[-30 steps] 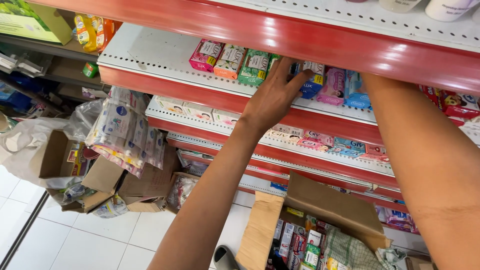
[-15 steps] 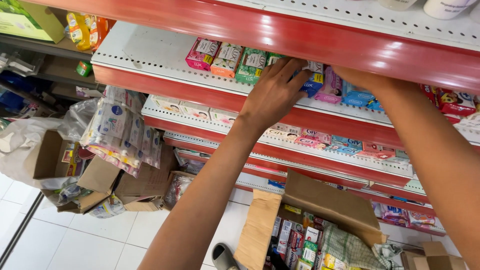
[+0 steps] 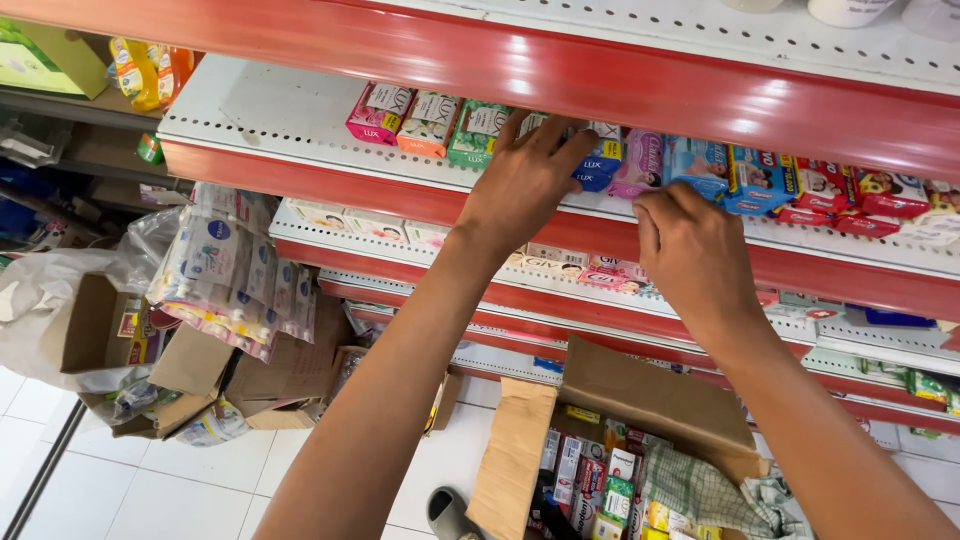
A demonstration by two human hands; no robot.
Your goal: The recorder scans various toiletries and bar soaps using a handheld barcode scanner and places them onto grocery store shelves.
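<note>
Red-edged shop shelf (image 3: 300,120) carries a row of soap bars. Left hand (image 3: 525,180) lies spread over a blue soap bar (image 3: 600,165) at its fingertips; right hand (image 3: 690,250), fingers curled, empty, sits just below a pink soap pack (image 3: 640,165).

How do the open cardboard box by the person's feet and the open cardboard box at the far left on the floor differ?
The near cardboard box is packed with small colourful packets; the far cardboard box shows few. The near one stands apart on white tiles; the far one leans against a clear plastic bag. Both are brown with flaps open.
</note>
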